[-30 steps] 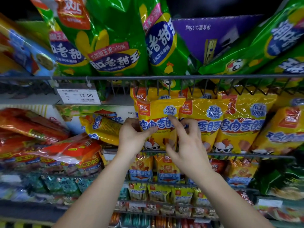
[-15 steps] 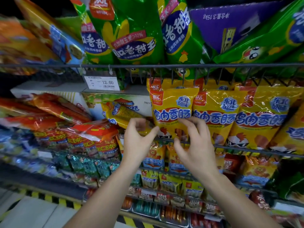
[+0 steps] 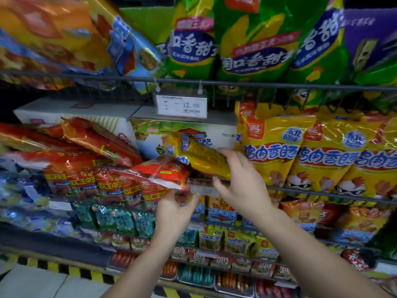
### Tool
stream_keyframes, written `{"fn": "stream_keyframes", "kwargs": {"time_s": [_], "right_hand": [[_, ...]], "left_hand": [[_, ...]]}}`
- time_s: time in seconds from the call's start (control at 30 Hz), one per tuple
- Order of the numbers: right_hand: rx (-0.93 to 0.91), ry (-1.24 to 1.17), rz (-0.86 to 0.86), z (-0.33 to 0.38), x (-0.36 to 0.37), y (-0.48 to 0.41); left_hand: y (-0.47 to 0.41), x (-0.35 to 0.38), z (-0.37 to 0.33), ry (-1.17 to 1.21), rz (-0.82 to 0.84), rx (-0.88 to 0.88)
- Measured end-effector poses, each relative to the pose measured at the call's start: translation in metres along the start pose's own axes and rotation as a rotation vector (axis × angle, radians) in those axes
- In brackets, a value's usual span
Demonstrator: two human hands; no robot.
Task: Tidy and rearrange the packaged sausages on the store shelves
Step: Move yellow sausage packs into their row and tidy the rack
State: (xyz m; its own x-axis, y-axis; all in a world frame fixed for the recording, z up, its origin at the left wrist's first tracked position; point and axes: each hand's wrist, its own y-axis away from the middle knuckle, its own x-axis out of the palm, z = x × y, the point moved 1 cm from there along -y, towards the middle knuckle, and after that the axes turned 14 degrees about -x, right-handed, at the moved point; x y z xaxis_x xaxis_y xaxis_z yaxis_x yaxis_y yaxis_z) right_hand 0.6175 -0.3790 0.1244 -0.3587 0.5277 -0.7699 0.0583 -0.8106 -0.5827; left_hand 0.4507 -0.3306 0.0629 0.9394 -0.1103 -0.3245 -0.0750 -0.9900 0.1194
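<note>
**shelfrat:** Two hands in, and neither is really holding anything. The right hand (image 3: pixel 242 179) is spread round the low end of the yellow pack (image 3: pixel 199 155), forefinger over the top and thumb underneath. As far as I can see it isn't pinched shut. The left hand (image 3: pixel 174 209) has loose, straight fingers just under the red pack (image 3: pixel 163 175), up by its clear seal. Too blurry to say whether it's touching.

**aisle9:** Where's the yellow pack sitting?

**shelfrat:** Middle shelf, tilted. Its top end is against the box (image 3: pixel 193 130), and its low end is right beside the red pack, just left of the yellow row (image 3: pixel 272 151). It's the odd one out, so my guess is it belongs in that row.

**aisle9:** Then the risk is the grip, imo. The film is slick and the hand only has one end. Lift it like that and it pivots or slides out, then drops onto the shelves below.

**shelfrat:** Yep. The red pack bugs me too. Its end pokes out past the shelf front, so dragging the yellow one across it could tip it off, unless the left hand props it.

**aisle9:** And the row?

**shelfrat:** Those stand upright behind the rail (image 3: pixel 322 191). Shove the stray in sideways and the first one could fold over, maybe take its neighbours along.
</note>
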Motion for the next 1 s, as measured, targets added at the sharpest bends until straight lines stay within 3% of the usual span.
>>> {"fn": "stream_keyframes", "kwargs": {"time_s": [0.23, 0.4, 0.53, 0.67, 0.8, 1.0], "right_hand": [[0.131, 0.150, 0.165, 0.014, 0.042, -0.030], [0.219, 0.204, 0.176, 0.018, 0.055, -0.039], [0.288, 0.225, 0.196, 0.020, 0.060, -0.047], [0.317, 0.221, 0.169, 0.022, 0.059, -0.050], [0.355, 0.153, 0.107, 0.021, 0.055, -0.049], [0.421, -0.102, -0.075, 0.019, 0.049, -0.045]], "left_hand": [[-0.034, -0.060, 0.003, 0.104, 0.055, 0.076], [-0.060, -0.079, 0.013, 0.248, 0.052, 0.106], [-0.072, -0.093, 0.004, 0.174, 0.074, 0.218], [-0.074, -0.101, -0.010, 0.087, 0.158, 0.413], [-0.082, -0.104, -0.009, 0.095, 0.302, 0.413], [-0.082, -0.109, -0.016, 0.109, 0.339, 0.398]]}}
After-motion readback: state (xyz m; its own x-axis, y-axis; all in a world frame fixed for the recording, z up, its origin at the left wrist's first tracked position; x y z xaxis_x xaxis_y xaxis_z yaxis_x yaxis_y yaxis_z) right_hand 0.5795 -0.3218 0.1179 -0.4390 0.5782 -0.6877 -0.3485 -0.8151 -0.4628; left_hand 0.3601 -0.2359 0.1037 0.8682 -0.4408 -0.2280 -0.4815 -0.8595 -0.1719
